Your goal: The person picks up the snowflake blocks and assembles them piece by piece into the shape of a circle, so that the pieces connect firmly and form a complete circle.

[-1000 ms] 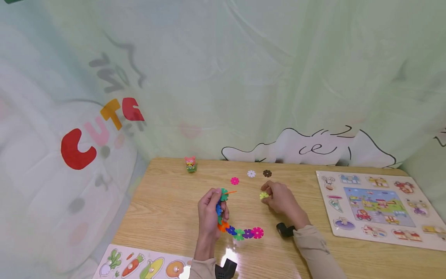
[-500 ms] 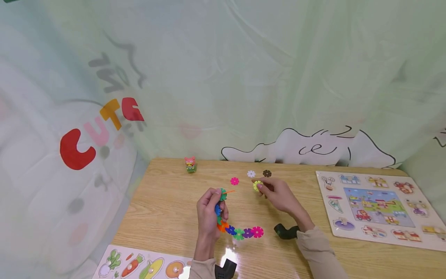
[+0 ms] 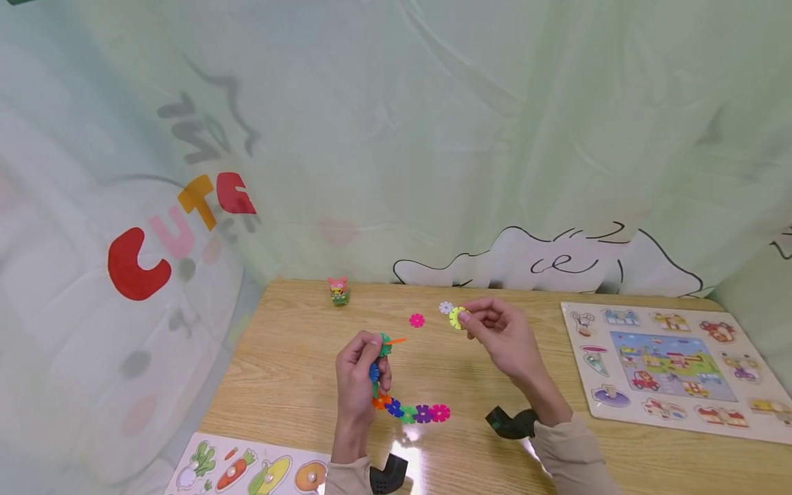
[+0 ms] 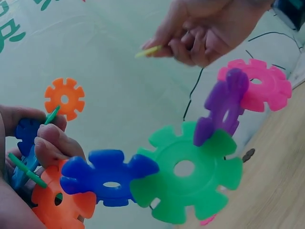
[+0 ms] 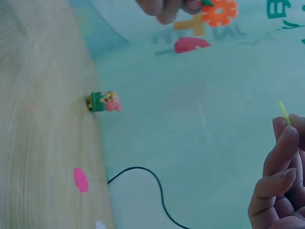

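My left hand (image 3: pixel 357 381) grips a chain of interlocked, notched plastic discs near its upper end. An orange disc (image 4: pixel 65 99) tops the chain, joined to a green one held at the fingertips. Below the hand the chain runs through an orange disc, a blue disc (image 4: pixel 109 179), a light green disc (image 4: pixel 186 171) and a purple disc (image 4: pixel 223 107) to a pink disc (image 4: pixel 267 86) at its free end. Up and to the right, my right hand (image 3: pixel 510 337) pinches a yellow disc (image 3: pixel 456 317) between thumb and finger. The two hands are apart.
Loose on the table are a pink disc (image 3: pixel 417 320) and a white disc (image 3: pixel 445 308). A small pink-and-green figurine (image 3: pixel 338 291) stands at the back left. A picture puzzle board (image 3: pixel 674 405) lies right, a vegetable puzzle board (image 3: pixel 247 455) front left. A curtain hangs behind.
My right hand has lifted the yellow disc from near the tabletop and turned it; it now covers the brown disc's place. My left hand, with the chain, has shifted slightly left.
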Available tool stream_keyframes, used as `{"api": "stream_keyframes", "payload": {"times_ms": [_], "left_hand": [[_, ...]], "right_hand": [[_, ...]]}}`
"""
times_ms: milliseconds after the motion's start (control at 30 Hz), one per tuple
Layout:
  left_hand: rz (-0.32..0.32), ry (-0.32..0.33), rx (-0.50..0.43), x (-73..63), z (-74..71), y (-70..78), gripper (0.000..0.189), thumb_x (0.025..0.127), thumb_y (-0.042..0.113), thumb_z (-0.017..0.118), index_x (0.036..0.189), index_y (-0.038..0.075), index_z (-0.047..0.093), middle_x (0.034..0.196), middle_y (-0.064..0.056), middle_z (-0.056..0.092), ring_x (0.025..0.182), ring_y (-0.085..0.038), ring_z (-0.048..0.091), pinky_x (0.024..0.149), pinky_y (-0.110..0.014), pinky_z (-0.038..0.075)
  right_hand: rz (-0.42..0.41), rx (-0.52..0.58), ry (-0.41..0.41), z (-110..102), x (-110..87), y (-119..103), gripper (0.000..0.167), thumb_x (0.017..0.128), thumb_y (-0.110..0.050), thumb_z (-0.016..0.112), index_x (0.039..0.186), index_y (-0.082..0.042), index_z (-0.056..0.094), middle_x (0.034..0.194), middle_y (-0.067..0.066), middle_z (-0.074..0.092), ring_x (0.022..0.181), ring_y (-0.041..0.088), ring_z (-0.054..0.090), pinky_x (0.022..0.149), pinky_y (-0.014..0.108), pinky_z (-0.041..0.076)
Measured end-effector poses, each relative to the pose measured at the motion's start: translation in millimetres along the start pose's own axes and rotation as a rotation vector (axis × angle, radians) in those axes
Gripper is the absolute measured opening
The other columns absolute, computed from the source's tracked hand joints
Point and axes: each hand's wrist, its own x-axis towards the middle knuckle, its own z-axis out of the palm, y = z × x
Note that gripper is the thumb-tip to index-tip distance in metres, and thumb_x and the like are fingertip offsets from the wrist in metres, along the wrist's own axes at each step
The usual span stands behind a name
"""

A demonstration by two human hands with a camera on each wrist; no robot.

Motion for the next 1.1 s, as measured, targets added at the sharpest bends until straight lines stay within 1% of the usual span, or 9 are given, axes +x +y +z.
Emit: {"api": "stream_keyframes", "payload": {"times_ms": [100, 167, 400, 467, 533, 700, 800, 967, 1100], "left_hand": [[0.012, -0.006, 0.002, -0.2, -2.6, 4.4, 0.034, 0.110, 0.013, 0.052, 0.089, -0.013, 0.047, 0.061, 0.004, 0.049, 0.042, -0.004, 0.047, 0.039, -0.015, 0.041], [0.021, -0.021, 0.004, -0.7, -2.6, 6.4, 0.033, 0.110, 0.012, 0.052, 0.089, -0.013, 0.048, 0.062, 0.004, 0.050, 0.042, -0.004, 0.047, 0.040, -0.016, 0.041], [0.083, -0.105, 0.045, -3.4, 5.7, 13.7, 0.032, 0.110, 0.009, 0.050, 0.086, -0.011, 0.049, 0.064, 0.003, 0.050, 0.042, -0.005, 0.047, 0.038, -0.018, 0.042], [0.100, -0.120, 0.055, -4.1, 7.9, 15.4, 0.032, 0.110, 0.009, 0.050, 0.085, -0.010, 0.050, 0.062, 0.001, 0.049, 0.042, -0.006, 0.047, 0.037, -0.018, 0.042], [0.118, -0.130, 0.060, -4.8, 9.4, 16.5, 0.032, 0.110, 0.008, 0.049, 0.084, -0.009, 0.050, 0.060, -0.005, 0.047, 0.041, -0.007, 0.046, 0.035, -0.020, 0.041], [0.180, -0.162, 0.088, -6.2, 11.5, 16.8, 0.029, 0.110, 0.003, 0.046, 0.083, -0.008, 0.050, 0.060, -0.021, 0.042, 0.037, -0.020, 0.041, 0.030, -0.027, 0.038], [0.203, -0.172, 0.115, -7.1, 13.2, 17.0, 0.028, 0.110, 0.002, 0.047, 0.084, -0.007, 0.052, 0.058, -0.022, 0.042, 0.037, -0.021, 0.041, 0.030, -0.025, 0.038], [0.258, -0.185, 0.155, -8.5, 16.0, 18.7, 0.026, 0.109, -0.002, 0.047, 0.085, -0.004, 0.055, 0.055, -0.018, 0.043, 0.036, -0.023, 0.041, 0.030, -0.023, 0.039], [0.316, -0.200, 0.153, -8.7, 17.4, 18.6, 0.025, 0.108, -0.006, 0.046, 0.084, -0.005, 0.053, 0.053, -0.017, 0.043, 0.035, -0.026, 0.040, 0.030, -0.024, 0.039]], "right_hand": [[-0.045, 0.029, 0.022, 0, -3.8, -7, 0.017, 0.101, -0.005, 0.070, 0.112, 0.008, 0.067, 0.087, -0.005, 0.072, 0.073, 0.010, 0.065, 0.067, 0.021, 0.058], [-0.082, 0.048, 0.009, 3, -6.4, -11, 0.014, 0.100, -0.001, 0.070, 0.109, 0.010, 0.067, 0.087, -0.007, 0.073, 0.072, 0.010, 0.067, 0.068, 0.021, 0.060], [-0.176, 0.103, -0.122, 24, -17.3, -16, 0.007, 0.098, 0.003, 0.071, 0.101, 0.007, 0.066, 0.088, -0.004, 0.075, 0.070, 0.013, 0.070, 0.067, 0.028, 0.064], [-0.197, 0.107, -0.143, 28, -19.6, -17, 0.006, 0.098, 0.004, 0.070, 0.101, 0.006, 0.066, 0.088, -0.001, 0.075, 0.070, 0.013, 0.071, 0.067, 0.030, 0.065], [-0.213, 0.106, -0.152, 31, -21.3, -17, 0.005, 0.098, 0.005, 0.070, 0.101, 0.006, 0.066, 0.089, 0.002, 0.075, 0.071, 0.013, 0.071, 0.067, 0.031, 0.065], [-0.226, 0.096, -0.137, 32, -24.7, -19, 0.005, 0.098, 0.005, 0.069, 0.102, 0.005, 0.066, 0.089, 0.003, 0.074, 0.071, 0.013, 0.070, 0.068, 0.030, 0.065], [-0.235, 0.103, -0.135, 31, -26.3, -21, 0.005, 0.098, 0.005, 0.069, 0.101, 0.005, 0.066, 0.090, 0.002, 0.074, 0.072, 0.013, 0.070, 0.068, 0.030, 0.065], [-0.278, 0.126, -0.133, 31, -27.7, -22, 0.006, 0.097, 0.009, 0.069, 0.101, 0.006, 0.065, 0.091, 0.001, 0.074, 0.074, 0.011, 0.070, 0.069, 0.028, 0.064], [-0.324, 0.146, -0.113, 34, -28.6, -22, 0.009, 0.095, 0.012, 0.069, 0.099, 0.005, 0.066, 0.091, 0.002, 0.074, 0.073, 0.012, 0.069, 0.068, 0.027, 0.064]]}}
